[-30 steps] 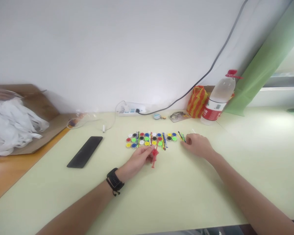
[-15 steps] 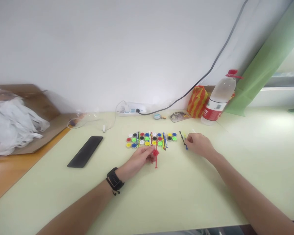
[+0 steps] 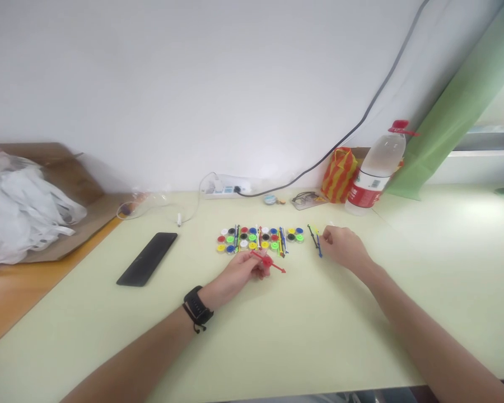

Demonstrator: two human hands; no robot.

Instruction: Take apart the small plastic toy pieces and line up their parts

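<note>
Between the thumb and fingers of my left hand [image 3: 239,272] is a red arrow spinner [image 3: 267,261], its pointer slanting down to the right above the table. My right hand [image 3: 344,246] rests on the table with curled fingers, right beside a blue arrow [image 3: 319,246] and a black arrow [image 3: 313,236]. A bit of yellow shows there too; whatever the fingertips pinch is hidden. Just beyond my left hand lie rows of small round coloured bases [image 3: 252,238], with several coloured arrows [image 3: 281,240] laid among them.
A black phone-like slab [image 3: 148,259] lies on the left. Behind are a power strip [image 3: 227,187] with cables, a striped bag [image 3: 339,174] and a large water bottle [image 3: 373,168]. An open cardboard box [image 3: 84,207] with white plastic stands at far left.
The red pointer on the spinner in my left hand has turned from upright to slanted. At my right fingertips, the blue arrow shows more clearly apart from the black one.
</note>
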